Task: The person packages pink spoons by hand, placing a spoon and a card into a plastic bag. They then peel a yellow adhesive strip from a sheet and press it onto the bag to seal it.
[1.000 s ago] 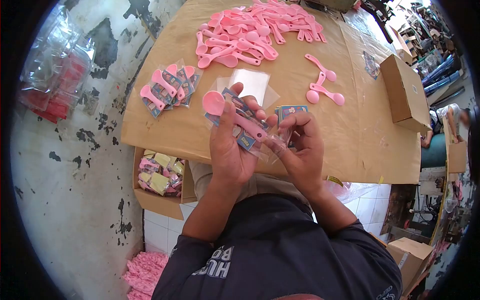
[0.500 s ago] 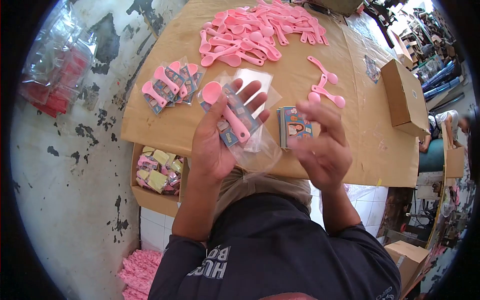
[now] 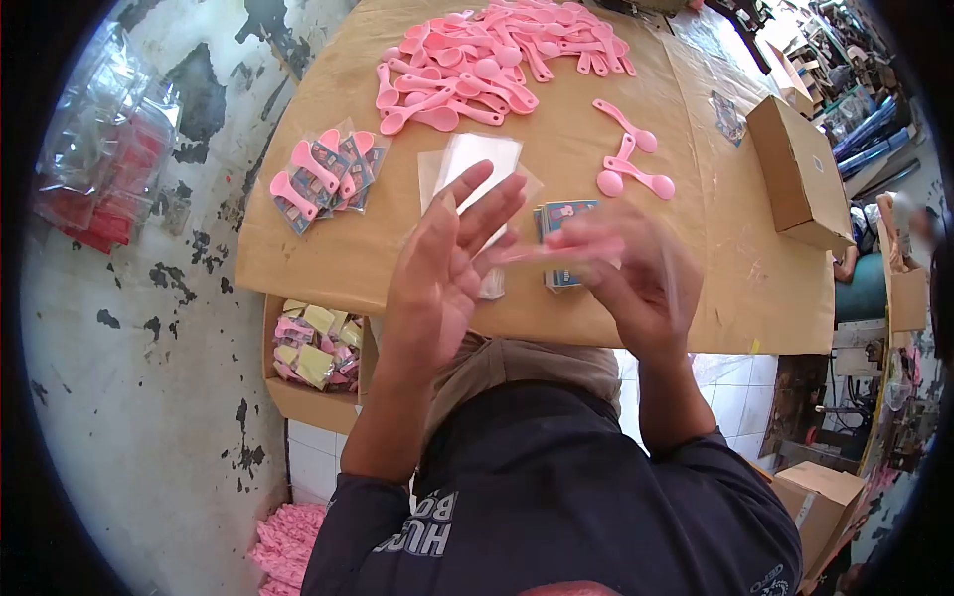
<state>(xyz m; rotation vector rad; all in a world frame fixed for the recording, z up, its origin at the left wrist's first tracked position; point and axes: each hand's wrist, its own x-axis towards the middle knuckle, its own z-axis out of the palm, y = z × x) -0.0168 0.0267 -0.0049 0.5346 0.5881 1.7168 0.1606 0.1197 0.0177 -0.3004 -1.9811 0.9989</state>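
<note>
A pink spoon, smeared by motion and seen edge-on, is gripped by the fingers of my right hand; clear plastic shows beside that hand. The spoon's far end points toward my left hand, whose fingers are apart with nothing held in them. Below the spoon, a stack of printed cards lies on the table, partly covered by my right hand. Clear plastic bags lie behind my left hand. Several bagged spoons with cards rest in an overlapping group at the left.
A large pile of pink spoons covers the table's far side. Several loose spoons lie right of the cards, near a cardboard box. An open carton of packed spoons stands below the table's left edge. Another person's arm shows at far right.
The bagged spoon and card have passed from my left hand to my right hand and turned nearly edge-on. My left hand has opened. The view has shifted slightly.
</note>
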